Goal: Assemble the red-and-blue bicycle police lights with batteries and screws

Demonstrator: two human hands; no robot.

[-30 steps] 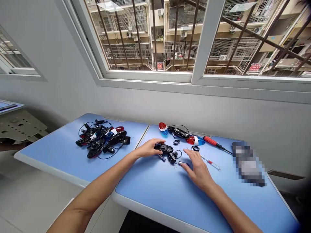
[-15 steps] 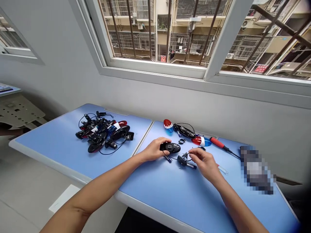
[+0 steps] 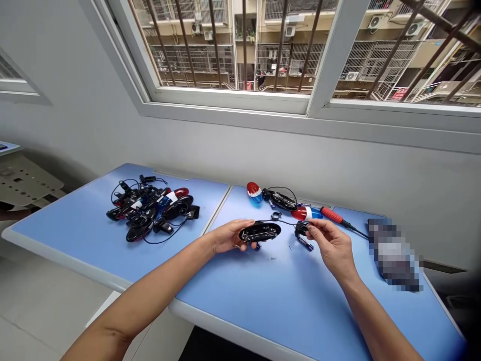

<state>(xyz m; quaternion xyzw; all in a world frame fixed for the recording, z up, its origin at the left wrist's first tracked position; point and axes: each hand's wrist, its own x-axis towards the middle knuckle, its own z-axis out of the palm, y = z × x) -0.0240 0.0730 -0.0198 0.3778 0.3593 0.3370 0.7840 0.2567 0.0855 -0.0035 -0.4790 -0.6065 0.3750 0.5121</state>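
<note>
My left hand [image 3: 227,235] is closed around the end of a black oval lamp housing [image 3: 260,232], its hollow inner side facing up toward me. A thin cable [image 3: 285,222] runs from the housing to a small black switch unit [image 3: 301,229], pinched between the fingers of my right hand [image 3: 332,246]. Just below the switch unit is a battery [image 3: 306,244], and another battery [image 3: 257,246] shows under the left fingertips. Small screws [image 3: 273,258] lie on the blue table in front of the hands. A black ring clamp [image 3: 276,215] rests behind them.
Along the back lie red-and-blue lenses [image 3: 254,193], another black housing [image 3: 282,200] and a red-handled screwdriver [image 3: 331,215]. A blurred dark item [image 3: 394,255] sits at the right. Several bike lamps [image 3: 154,208] are heaped on the left table [image 3: 75,215].
My left hand has turned the housing over, showing its inside. My right hand has lifted the switch unit and moved it right, drawing the cable out. The view has shifted slightly.
</note>
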